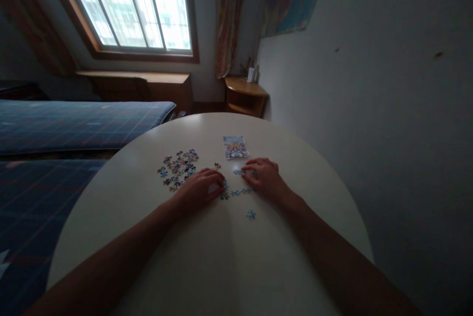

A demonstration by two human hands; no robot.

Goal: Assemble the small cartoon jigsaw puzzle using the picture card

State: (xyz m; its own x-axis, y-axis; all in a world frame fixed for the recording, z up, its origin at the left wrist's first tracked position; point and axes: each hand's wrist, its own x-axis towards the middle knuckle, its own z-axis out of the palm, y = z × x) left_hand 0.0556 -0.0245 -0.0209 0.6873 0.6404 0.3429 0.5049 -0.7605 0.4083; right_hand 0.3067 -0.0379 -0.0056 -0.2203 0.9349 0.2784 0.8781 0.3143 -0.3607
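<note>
The left hand [201,189] and right hand [264,178] half hide small puzzle pieces [236,192]; I cannot tell whether they grip any. One loose pile [178,168], one picture card [235,147].

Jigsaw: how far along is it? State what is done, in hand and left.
Done: only a few pieces lie together between the hands. In hand: left hand and right hand both touch pieces there. Left: the pile, a stray piece, nearly everything.

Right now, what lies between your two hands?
A few puzzle pieces on the table, between left hand and right hand, in the head view.
</note>
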